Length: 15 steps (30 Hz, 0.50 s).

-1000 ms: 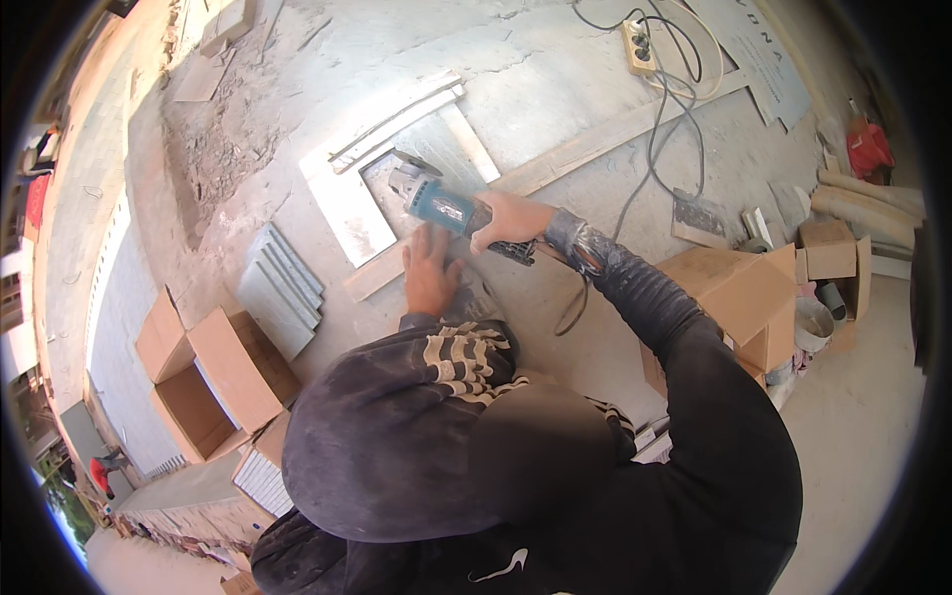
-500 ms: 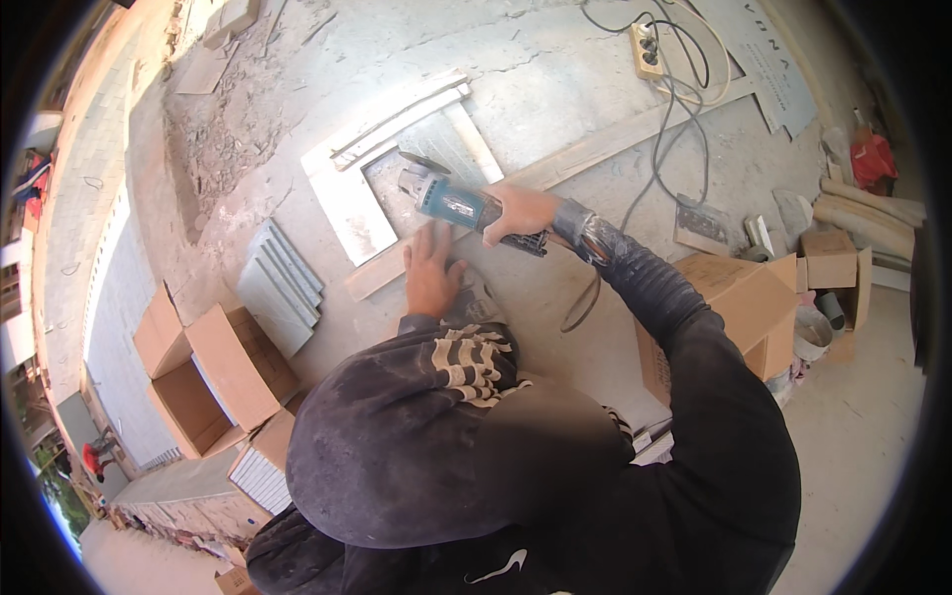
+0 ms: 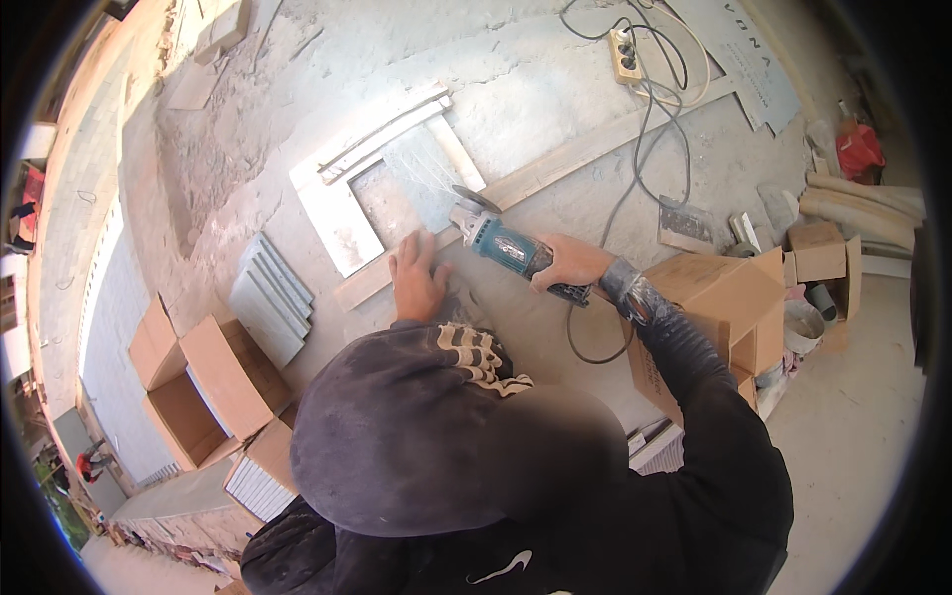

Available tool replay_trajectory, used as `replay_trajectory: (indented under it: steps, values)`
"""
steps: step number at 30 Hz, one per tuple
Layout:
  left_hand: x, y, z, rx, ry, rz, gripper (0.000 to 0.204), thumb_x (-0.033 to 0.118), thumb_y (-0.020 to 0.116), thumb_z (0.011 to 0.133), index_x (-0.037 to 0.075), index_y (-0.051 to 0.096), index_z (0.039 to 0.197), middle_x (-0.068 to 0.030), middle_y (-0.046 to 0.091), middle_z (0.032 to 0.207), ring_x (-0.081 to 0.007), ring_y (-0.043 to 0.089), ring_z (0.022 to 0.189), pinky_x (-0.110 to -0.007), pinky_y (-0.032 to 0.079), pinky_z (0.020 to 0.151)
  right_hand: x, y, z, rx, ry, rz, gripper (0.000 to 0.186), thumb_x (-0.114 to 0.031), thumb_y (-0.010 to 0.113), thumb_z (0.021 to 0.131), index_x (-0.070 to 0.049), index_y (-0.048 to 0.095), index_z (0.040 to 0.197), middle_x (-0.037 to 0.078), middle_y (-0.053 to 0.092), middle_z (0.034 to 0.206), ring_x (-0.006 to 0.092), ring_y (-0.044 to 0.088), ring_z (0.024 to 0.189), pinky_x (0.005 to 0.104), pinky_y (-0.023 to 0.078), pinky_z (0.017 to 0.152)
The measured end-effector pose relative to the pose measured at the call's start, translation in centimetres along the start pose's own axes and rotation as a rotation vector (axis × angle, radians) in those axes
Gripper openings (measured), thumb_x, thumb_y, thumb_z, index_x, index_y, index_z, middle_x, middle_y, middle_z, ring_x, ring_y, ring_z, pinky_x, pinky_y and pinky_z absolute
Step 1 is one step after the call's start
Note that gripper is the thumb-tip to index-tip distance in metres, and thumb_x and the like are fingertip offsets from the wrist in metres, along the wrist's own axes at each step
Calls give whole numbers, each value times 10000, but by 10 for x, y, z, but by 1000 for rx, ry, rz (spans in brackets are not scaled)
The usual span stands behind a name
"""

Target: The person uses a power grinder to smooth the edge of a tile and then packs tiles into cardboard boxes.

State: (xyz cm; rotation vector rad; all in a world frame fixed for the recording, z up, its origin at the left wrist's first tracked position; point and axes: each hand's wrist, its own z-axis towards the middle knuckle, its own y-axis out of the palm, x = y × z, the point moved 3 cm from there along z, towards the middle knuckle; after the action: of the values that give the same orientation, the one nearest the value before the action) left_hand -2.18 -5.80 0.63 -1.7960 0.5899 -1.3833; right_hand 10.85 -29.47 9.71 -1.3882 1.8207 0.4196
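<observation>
My right hand [image 3: 575,264] is wrapped round the body of a teal and black angle grinder [image 3: 511,248]. The grinder's round disc [image 3: 477,198] is at the near right corner of a grey tile [image 3: 419,178], close to a wooden plank [image 3: 570,166]. Whether the disc touches the tile I cannot tell. Pale streaks cross the tile, which lies over white strips [image 3: 335,220] set like a frame. My left hand [image 3: 418,283] lies with spread fingers at the tile's near edge, beside the plank, and holds nothing.
A stack of grey tiles [image 3: 273,297] and an open cardboard box [image 3: 228,372] are to the left. Another cardboard box [image 3: 709,288] stands right of my forearm. A power strip [image 3: 625,57] with looping cables [image 3: 684,149] lies at the far right. Rubble [image 3: 213,178] covers the far left floor.
The grinder has moved right and nearer to me, its disc passing from the tile's far left part to its near right corner. My left hand stays in about the same place.
</observation>
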Motion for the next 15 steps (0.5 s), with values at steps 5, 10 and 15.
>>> replay_trajectory:
  steps: [5, 10, 15]
  values:
    - [-10, 12, 46, 167, -239, -412, 676, 288, 702, 861, -10, 458, 1416, -238, 599, 1284, -377, 549, 1227, -474, 377, 1077, -1, 15, -46, 50, 30, 152, 466, -224, 786, 655, -9, 589, 1018, 52, 603, 827, 142, 571, 747, 293, 488, 683]
    - [-35, 33, 102, 250, -612, -595, 718, 355, 769, 809, -56, 519, 1342, -277, 651, 1177, -390, 642, 1075, -414, 504, 912, -5, 32, -80, 103, 141, 278, 419, -146, 787, 682, -21, 574, 1020, 10, 574, 821, 123, 551, 729, 285, 477, 671]
    - [-46, 23, 93, 301, -579, -746, 334, 277, 744, 829, -31, 677, 941, -225, 690, 900, -369, 659, 862, -410, 503, 798, -25, 29, -101, 175, 151, 309, 405, -128, 755, 733, -24, 591, 1088, 37, 634, 928, 108, 585, 793, 278, 486, 710]
